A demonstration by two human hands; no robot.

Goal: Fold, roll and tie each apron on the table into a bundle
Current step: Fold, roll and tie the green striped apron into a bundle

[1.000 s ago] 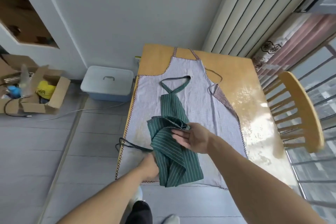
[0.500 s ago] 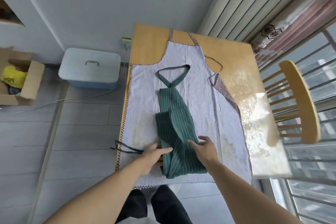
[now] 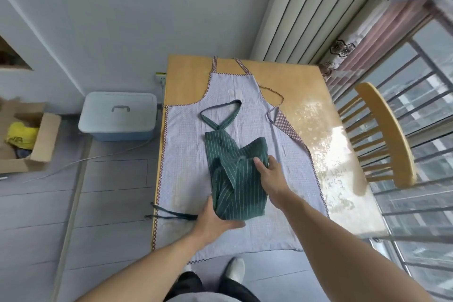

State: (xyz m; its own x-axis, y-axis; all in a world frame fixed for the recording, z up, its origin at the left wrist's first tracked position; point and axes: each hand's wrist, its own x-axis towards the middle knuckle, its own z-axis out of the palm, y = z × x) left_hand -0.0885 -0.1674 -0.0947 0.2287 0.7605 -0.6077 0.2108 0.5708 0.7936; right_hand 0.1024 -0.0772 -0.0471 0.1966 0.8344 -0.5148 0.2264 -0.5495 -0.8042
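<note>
While our left hand (image 3: 215,218) grips the green apron's (image 3: 235,179) near corner and our right hand (image 3: 268,171) pinches its flap, we should align edges squarely.

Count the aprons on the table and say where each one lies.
2. The light checked apron lies spread flat over the table. The green striped apron lies partly folded on top of it, under both hands. Others may be hidden beneath.
</note>
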